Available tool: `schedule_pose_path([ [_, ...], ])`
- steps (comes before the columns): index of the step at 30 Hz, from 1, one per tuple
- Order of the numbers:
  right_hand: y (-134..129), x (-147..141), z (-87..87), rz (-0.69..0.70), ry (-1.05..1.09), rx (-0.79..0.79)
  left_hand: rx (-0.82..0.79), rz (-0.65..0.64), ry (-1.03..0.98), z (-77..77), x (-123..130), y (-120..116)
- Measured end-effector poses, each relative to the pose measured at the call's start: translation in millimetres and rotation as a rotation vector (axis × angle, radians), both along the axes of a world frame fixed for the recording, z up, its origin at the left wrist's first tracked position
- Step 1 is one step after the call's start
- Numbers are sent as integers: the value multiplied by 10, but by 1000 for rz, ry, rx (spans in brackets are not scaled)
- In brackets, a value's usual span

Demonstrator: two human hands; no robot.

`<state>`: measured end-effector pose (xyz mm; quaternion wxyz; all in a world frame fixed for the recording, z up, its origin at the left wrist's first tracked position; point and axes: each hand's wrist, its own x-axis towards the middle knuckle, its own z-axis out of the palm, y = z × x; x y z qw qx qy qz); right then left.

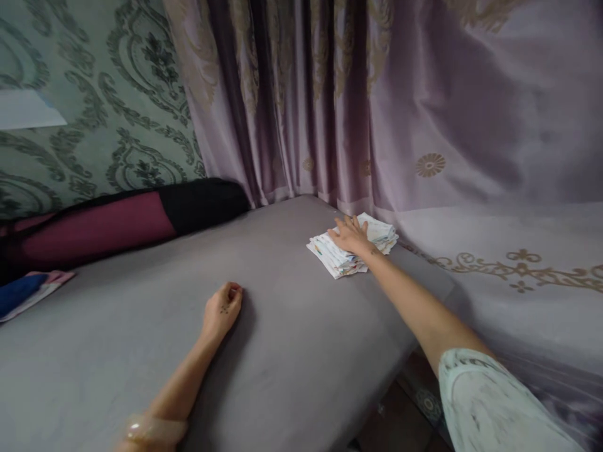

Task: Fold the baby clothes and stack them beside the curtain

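Right hand (351,237) spreads on cloth stack (328,252), far right | left hand (223,312) curls, contents unclear | sideways push could skew stack

You have green damask wallpaper (141,94) left, mauve curtains (301,94) ahead and right, grey-covered bed (282,351), dark floor (396,420) below.

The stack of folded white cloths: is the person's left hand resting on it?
No, the right hand lies on the white cloths, while the left hand is apart from them.
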<state>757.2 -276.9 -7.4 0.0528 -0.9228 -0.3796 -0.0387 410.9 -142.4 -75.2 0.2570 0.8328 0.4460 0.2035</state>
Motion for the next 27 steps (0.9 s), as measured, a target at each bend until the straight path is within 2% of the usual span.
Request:
schedule_pose_path([
  [2, 30, -148, -45, 67, 18, -32, 5, 8, -11, -14, 4, -47],
  [4, 57, -222, -100, 75, 41, -63, -8, 5, -27, -32, -3, -74],
  [10, 140, -208, -224, 39, 23, -118, -21, -11, -74, -32, -19, -92],
  [20, 217, -295, -166, -21, 84, -122, -37, -23, -93, 8, -39, -113],
  [23, 309, -509, -161, -6, 44, -49, -34, -29, -94, -6, -38, -101],
  [27, 554, -1016, -203, 193, -17, 36, -38, -27, -115, -19, -31, -98],
])
